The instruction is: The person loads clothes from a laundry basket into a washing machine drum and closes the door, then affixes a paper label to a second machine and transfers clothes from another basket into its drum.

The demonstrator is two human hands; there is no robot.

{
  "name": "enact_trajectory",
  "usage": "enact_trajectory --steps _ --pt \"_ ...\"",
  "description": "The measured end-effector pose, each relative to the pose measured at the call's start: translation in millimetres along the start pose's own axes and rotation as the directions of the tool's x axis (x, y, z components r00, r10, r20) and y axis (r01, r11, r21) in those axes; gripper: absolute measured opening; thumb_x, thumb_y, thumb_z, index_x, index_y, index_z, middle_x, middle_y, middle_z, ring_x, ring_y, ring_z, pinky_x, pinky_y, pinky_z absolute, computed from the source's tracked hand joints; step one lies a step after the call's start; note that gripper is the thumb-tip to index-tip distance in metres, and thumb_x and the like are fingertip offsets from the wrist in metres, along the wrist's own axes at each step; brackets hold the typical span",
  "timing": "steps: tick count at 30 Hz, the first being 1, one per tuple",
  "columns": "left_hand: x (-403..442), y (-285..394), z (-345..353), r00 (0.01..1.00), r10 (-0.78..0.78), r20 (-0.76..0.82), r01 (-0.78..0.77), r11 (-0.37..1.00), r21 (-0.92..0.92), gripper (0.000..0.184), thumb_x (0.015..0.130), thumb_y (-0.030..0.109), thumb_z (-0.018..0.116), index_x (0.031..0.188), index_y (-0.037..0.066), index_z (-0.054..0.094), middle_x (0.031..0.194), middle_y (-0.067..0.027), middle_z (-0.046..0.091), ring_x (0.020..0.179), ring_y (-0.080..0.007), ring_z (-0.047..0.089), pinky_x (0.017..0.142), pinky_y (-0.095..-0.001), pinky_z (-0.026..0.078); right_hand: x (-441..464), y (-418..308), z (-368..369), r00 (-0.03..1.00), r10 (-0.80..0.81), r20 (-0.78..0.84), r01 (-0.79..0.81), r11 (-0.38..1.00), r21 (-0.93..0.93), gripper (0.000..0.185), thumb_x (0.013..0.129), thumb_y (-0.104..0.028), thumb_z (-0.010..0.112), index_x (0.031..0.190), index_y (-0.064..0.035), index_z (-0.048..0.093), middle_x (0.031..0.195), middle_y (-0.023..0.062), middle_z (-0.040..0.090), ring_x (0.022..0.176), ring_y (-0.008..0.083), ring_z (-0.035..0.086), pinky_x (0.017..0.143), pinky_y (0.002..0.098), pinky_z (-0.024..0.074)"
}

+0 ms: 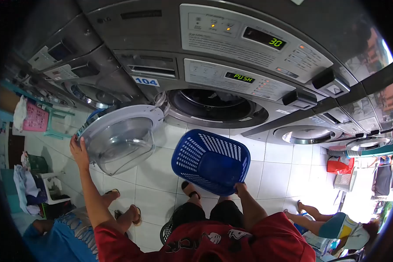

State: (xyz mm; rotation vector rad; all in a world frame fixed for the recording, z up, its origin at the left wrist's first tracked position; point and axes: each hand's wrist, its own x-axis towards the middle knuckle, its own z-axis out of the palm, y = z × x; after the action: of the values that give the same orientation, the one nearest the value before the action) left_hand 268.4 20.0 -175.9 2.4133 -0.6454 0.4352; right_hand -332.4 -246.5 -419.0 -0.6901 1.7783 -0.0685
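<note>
My left hand (79, 150) rests on the outer rim of the round washer door (122, 135), which stands swung open to the left. Its fingers are spread along the edge. My right hand (240, 187) grips the near right rim of a blue plastic basket (222, 168). Nothing shows inside the basket, which hangs in front of the washer. Behind it is the round opening of the washer (214, 105), with something dark inside. The lower display above the opening (240, 77) reads PUSH, the upper one (264, 38) reads 30.
A person in a blue shirt (65, 238) is close at the left; another person (345, 229) is at the right. A white chair with clothes (52, 187), a pink basket (35, 117), a red bag (339, 164) and more washers (308, 134) stand around the tiled floor (155, 174).
</note>
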Motion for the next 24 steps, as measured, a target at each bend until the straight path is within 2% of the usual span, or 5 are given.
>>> enact_trajectory --steps 10,12,15,20,24 --pt "-44.7 31.7 -9.9 0.992 -0.123 0.01 0.117 0.963 0.241 0.052 0.08 0.039 0.048 0.114 0.002 0.041 0.112 -0.0168 0.044 0.104 -0.0309 0.04 0.09 -0.0384 0.029 38.1 44.4 -108.3 0.985 0.167 -0.05 -0.166 0.986 0.019 0.006 0.059 -0.003 0.053 0.065 -0.0058 0.052 0.054 0.0083 0.047 0.042 0.0185 0.047 0.034 0.0325 0.0386" --pt "-61.8 49.3 -17.6 0.992 -0.11 0.059 0.086 0.947 0.31 0.051 0.078 0.037 0.051 0.113 0.002 0.042 0.112 -0.0168 0.043 0.103 -0.0314 0.04 0.089 -0.0388 0.03 31.9 55.0 -138.0 0.987 -0.033 0.159 -0.012 0.962 0.273 0.003 0.061 -0.007 0.053 0.06 -0.0064 0.05 0.052 0.0071 0.045 0.041 0.0169 0.044 0.035 0.0305 0.0357" --pt "-89.8 72.5 -30.5 0.991 -0.032 0.127 -0.021 0.917 0.397 0.048 0.074 0.033 0.056 0.11 0.003 0.044 0.109 -0.0161 0.044 0.1 -0.032 0.041 0.085 -0.04 0.032 2.1 34.0 -159.4 0.999 0.051 -0.001 -0.049 0.969 0.243 0.011 0.061 -0.005 0.05 0.056 -0.0093 0.04 0.045 0.0036 0.035 0.031 0.0147 0.034 0.027 0.028 0.025" --pt "-127.3 111.6 -37.7 0.99 0.046 0.132 -0.102 0.881 0.462 0.046 0.068 0.024 0.062 0.104 0.003 0.045 0.094 -0.0136 0.049 0.092 -0.0321 0.044 0.077 -0.0408 0.036 -18.2 20.0 -193.5 0.992 0.058 -0.111 -0.033 0.977 0.212 0.012 0.062 -0.004 0.049 0.072 -0.0096 0.045 0.05 0.0026 0.038 0.034 0.0133 0.034 0.029 0.0261 0.0263" --pt "-161.3 160.1 -24.9 0.879 -0.19 0.438 0.025 0.935 0.354 0.045 0.069 0.017 0.059 0.107 0.001 0.041 0.094 -0.0172 0.048 0.087 -0.0299 0.047 0.077 -0.0366 0.038 30.5 57.6 -220.0 0.997 -0.008 -0.071 0.029 0.954 0.297 0.031 0.058 -0.011 0.054 0.089 -0.0093 0.051 0.065 0.0045 0.048 0.05 0.0163 0.046 0.039 0.0281 0.0377"
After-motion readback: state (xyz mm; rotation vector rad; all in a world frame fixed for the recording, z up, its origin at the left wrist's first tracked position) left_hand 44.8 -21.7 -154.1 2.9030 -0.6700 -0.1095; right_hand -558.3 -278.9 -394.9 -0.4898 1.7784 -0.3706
